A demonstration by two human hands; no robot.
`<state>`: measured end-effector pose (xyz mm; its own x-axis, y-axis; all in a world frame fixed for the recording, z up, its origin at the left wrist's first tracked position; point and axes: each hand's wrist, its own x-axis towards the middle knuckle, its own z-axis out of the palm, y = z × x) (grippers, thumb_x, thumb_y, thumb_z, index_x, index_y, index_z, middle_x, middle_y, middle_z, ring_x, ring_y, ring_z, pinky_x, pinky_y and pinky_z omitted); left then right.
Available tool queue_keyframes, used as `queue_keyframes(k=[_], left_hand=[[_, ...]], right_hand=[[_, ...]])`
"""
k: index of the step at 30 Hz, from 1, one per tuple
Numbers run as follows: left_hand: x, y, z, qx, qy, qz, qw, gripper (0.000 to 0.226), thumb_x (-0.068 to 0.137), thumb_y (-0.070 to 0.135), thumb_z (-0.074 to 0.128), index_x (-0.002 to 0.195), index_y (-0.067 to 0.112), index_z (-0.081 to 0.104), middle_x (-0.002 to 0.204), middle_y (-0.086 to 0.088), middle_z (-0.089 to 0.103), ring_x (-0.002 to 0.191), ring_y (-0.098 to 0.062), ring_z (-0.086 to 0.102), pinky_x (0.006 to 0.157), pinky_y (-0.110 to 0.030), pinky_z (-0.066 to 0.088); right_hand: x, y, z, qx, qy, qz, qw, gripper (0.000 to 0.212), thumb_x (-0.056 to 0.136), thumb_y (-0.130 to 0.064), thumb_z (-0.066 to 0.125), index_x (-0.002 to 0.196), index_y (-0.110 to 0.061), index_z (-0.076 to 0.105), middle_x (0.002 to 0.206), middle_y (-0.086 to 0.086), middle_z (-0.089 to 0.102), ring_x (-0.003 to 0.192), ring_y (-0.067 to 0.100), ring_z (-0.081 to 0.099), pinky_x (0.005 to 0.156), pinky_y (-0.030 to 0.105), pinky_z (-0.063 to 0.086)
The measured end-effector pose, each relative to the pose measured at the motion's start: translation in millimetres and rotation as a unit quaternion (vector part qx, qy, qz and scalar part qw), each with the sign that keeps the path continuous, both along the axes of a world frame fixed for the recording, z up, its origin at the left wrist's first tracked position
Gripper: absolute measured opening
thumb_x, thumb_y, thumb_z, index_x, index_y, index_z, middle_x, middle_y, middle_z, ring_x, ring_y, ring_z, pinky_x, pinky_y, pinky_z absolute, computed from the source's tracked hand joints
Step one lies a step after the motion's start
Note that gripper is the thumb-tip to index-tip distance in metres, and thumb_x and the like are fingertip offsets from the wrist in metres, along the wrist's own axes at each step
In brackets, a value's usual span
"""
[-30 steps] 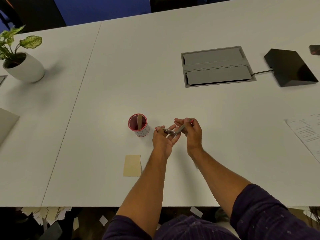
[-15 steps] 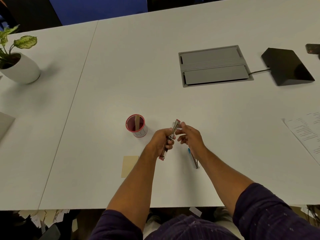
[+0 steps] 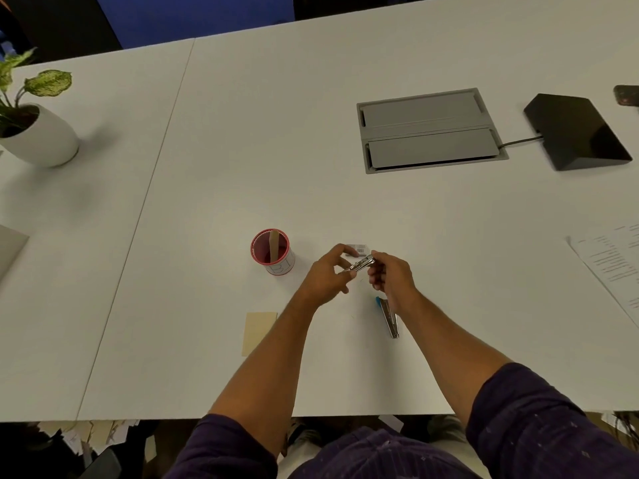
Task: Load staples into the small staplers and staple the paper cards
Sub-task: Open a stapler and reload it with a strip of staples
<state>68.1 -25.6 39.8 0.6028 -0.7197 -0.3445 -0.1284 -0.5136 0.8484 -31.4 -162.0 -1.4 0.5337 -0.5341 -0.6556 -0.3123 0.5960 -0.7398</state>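
Right now my two hands meet above the white counter [image 3: 345,188], sharing one small metal stapler [image 3: 359,264] that lies tilted between them, its far end higher and to the right. My left hand [image 3: 328,274] pinches the near end of it with thumb and fingertips, the other fingers curled loosely. My right hand [image 3: 390,274] grips the far end, fingers curled round it from the right side. Whether the stapler's magazine is open I cannot tell. Just beyond my fingers a small staple box [image 3: 358,249] rests on the counter, partly hidden by my left hand. A second stapler [image 3: 389,316], metal with a blue tip, lies flat on the counter beneath my right wrist, its blue end pointing away from me. To the left of my left forearm a tan paper card [image 3: 259,331] lies flat near the counter's front edge. Farther out and to the left of my hands stands a red-rimmed cup [image 3: 273,252] with a wooden stick [image 3: 274,247] leaning inside it. Well away at the far left sits a potted plant [image 3: 38,129] in a white pot. A grey cable hatch [image 3: 428,129] is set into the counter to the far right, a black wedge-shaped device [image 3: 577,133] beside it, and printed sheets [image 3: 615,264] lie at the right edge.
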Motion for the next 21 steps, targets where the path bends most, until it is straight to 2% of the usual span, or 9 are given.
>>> queue_keyframes(k=[3,6,8,10,11,15,18,21], left_hand=[[0.7,-1.9,-2.1,0.020,-0.049,-0.026,0.998,0.036,0.097,0.017,0.060,0.120,0.044,0.059,0.100,0.008,0.065,0.064,-0.015,0.068,0.056,-0.013,0.051],[3.2,-3.1,-6.6,0.038,-0.079,-0.049,0.995,0.036,0.098,0.014,0.059,0.123,0.040,0.062,0.109,0.006,0.066,0.069,-0.010,0.061,0.058,-0.013,0.046],[3.9,-3.7,-7.7,0.044,-0.097,-0.060,0.993,0.039,0.098,0.010,0.058,0.126,0.037,0.062,0.122,0.001,0.067,0.085,-0.010,0.060,0.070,-0.016,0.045],[2.8,-4.6,-7.6,0.055,-0.106,-0.073,0.990,0.046,0.097,0.005,0.056,0.133,0.034,0.059,0.134,-0.002,0.063,0.107,-0.019,0.061,0.084,-0.022,0.045],[1.8,-5.0,-7.3,0.061,-0.107,-0.078,0.989,0.048,0.097,0.003,0.055,0.135,0.033,0.057,0.136,-0.003,0.063,0.111,-0.021,0.061,0.085,-0.023,0.045],[1.3,-5.8,-9.6,0.066,-0.128,-0.087,0.986,0.041,0.096,0.005,0.057,0.127,0.033,0.056,0.119,-0.009,0.067,0.077,-0.011,0.059,0.063,-0.020,0.045],[2.1,-7.3,-11.6,0.079,-0.152,-0.105,0.980,0.032,0.096,0.009,0.057,0.119,0.030,0.050,0.120,-0.010,0.067,0.075,-0.017,0.061,0.060,-0.022,0.049],[2.4,-8.5,-13.4,0.090,-0.170,-0.105,0.976,0.024,0.097,0.013,0.059,0.110,0.029,0.047,0.121,-0.011,0.067,0.076,-0.021,0.064,0.063,-0.029,0.057]], right_hand=[[0.5,-0.8,-1.4,0.014,0.004,0.020,1.000,0.027,0.097,-0.025,0.062,0.080,-0.007,0.070,0.063,0.008,0.065,0.048,0.017,0.056,0.046,0.027,0.040],[1.5,0.5,-2.8,-0.003,0.007,0.036,0.999,0.028,0.099,-0.024,0.059,0.083,-0.005,0.072,0.063,0.008,0.065,0.049,0.018,0.056,0.046,0.027,0.041],[1.7,2.1,-3.5,-0.004,0.002,0.040,0.999,0.028,0.101,-0.024,0.058,0.084,-0.005,0.072,0.063,0.008,0.066,0.051,0.018,0.056,0.047,0.027,0.042],[2.7,3.4,-3.1,-0.009,-0.002,0.039,0.999,0.029,0.102,-0.024,0.057,0.085,-0.005,0.071,0.065,0.008,0.066,0.052,0.018,0.056,0.049,0.028,0.041],[3.2,3.6,-2.8,-0.016,-0.001,0.041,0.999,0.029,0.102,-0.024,0.057,0.084,-0.005,0.070,0.066,0.008,0.065,0.053,0.018,0.055,0.050,0.029,0.041],[2.1,5.5,-3.6,-0.038,0.004,0.042,0.998,0.030,0.104,-0.023,0.055,0.086,-0.004,0.070,0.069,0.010,0.065,0.056,0.019,0.054,0.053,0.029,0.041],[1.9,7.7,-3.2,-0.051,0.003,0.040,0.998,0.030,0.105,-0.022,0.053,0.090,-0.002,0.069,0.072,0.012,0.064,0.058,0.020,0.053,0.055,0.030,0.042],[2.8,8.2,-1.7,-0.064,0.007,0.042,0.997,0.029,0.106,-0.022,0.052,0.094,-0.001,0.069,0.074,0.013,0.064,0.059,0.020,0.053,0.056,0.030,0.043]])
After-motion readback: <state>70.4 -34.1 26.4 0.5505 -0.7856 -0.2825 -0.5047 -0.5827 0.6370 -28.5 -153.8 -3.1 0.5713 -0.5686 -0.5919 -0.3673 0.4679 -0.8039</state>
